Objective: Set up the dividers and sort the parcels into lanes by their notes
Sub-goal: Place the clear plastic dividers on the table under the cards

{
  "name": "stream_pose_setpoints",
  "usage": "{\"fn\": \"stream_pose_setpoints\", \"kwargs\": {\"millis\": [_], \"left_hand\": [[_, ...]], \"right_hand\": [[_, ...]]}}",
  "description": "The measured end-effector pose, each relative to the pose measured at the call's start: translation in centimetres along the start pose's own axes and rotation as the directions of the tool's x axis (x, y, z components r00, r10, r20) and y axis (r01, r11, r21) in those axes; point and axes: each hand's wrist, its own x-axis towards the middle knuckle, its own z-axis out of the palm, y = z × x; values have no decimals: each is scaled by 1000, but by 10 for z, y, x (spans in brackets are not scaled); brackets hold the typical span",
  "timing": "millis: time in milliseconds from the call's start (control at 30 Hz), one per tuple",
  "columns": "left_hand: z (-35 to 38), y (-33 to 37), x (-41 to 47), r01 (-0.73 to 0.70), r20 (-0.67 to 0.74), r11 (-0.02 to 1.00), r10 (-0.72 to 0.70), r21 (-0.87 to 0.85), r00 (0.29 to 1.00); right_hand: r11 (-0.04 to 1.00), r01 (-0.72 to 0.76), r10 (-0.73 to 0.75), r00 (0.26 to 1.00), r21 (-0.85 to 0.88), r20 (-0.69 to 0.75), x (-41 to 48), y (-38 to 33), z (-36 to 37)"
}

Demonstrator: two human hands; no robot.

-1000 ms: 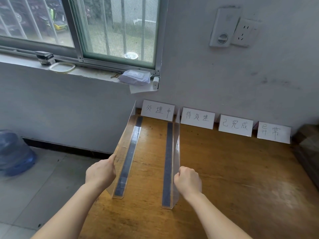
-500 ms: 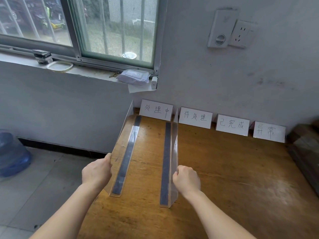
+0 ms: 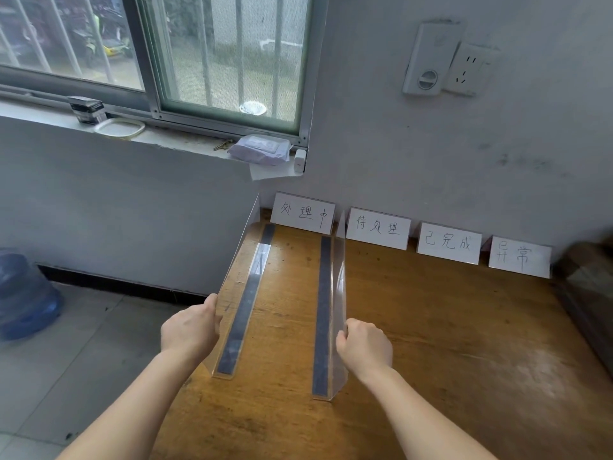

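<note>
The left hand (image 3: 190,330) is gripping the near end of the left clear divider (image 3: 242,293), which is standing along the left edge of the bench (image 3: 447,343). The right hand (image 3: 365,348) is curling round the right divider (image 3: 335,310), which is running parallel toward the first label card (image 3: 303,212). The knuckles are hiding the fingertips, and the clear panels' outlines are fading into the wood.
</note>
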Motion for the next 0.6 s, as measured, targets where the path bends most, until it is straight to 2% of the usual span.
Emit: {"fn": "stream_pose_setpoints", "kwargs": {"millis": [133, 600], "left_hand": [[3, -1, 3, -9, 16, 1000, 9, 3, 1000], [4, -4, 2, 9, 10, 1000, -9, 30, 1000]], "right_hand": [[1000, 31, -31, 999, 3, 8, 0, 4, 1], [1000, 4, -4, 1000, -25, -15, 2, 8, 5]]}}
